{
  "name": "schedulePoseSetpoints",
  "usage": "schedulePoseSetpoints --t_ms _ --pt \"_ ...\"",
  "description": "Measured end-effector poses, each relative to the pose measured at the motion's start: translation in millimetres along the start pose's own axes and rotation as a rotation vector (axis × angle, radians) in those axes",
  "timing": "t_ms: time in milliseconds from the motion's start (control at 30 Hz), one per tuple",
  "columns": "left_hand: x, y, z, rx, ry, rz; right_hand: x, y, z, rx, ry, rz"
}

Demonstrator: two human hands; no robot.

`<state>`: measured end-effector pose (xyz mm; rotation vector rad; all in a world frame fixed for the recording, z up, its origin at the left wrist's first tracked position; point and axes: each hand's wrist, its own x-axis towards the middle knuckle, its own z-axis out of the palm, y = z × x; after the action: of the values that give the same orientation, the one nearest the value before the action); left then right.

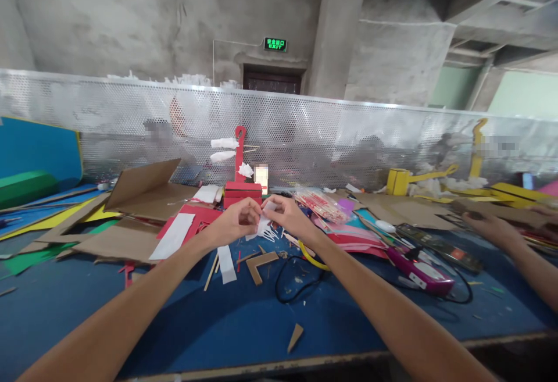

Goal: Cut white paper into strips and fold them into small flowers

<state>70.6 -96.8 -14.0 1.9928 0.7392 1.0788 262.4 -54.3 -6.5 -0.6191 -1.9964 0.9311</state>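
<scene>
Both hands meet over the middle of the blue table, around a small white paper piece [264,225] with narrow strips fanning out at its lower end. My left hand [241,217] pinches its left side with bent fingers. My right hand [285,216] grips the upper right part of the same paper. Just behind them stands a red box [243,189] with a red hooked post [239,152] that bears white paper shapes on thin sticks. Below the hands lie a white paper strip [226,264] and an L-shaped cardboard piece [260,264].
Cardboard sheets [143,196] and a white strip on red card lie left. A bag of sticks [322,204], a purple device [421,271] and a black cable [296,299] are right. Another person's hand [492,232] is at far right. A perforated metal screen [305,138] spans the back.
</scene>
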Motion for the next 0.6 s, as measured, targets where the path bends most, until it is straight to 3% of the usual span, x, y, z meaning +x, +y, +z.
schedulePoseSetpoints --t_ms 300,500,600 --pt "-0.2 5.0 -1.8 0.191 0.104 0.033 -0.5 5.2 -1.4 -0.043 -0.079 0.050" --pt "3.7 -0.2 -1.3 0.153 0.201 -0.013 -3.4 4.2 2.4 -0.067 -0.141 0.046" --pt "5.5 -3.8 0.1 0.112 0.265 -0.051 -2.0 3.2 4.7 -0.179 -0.130 -0.023"
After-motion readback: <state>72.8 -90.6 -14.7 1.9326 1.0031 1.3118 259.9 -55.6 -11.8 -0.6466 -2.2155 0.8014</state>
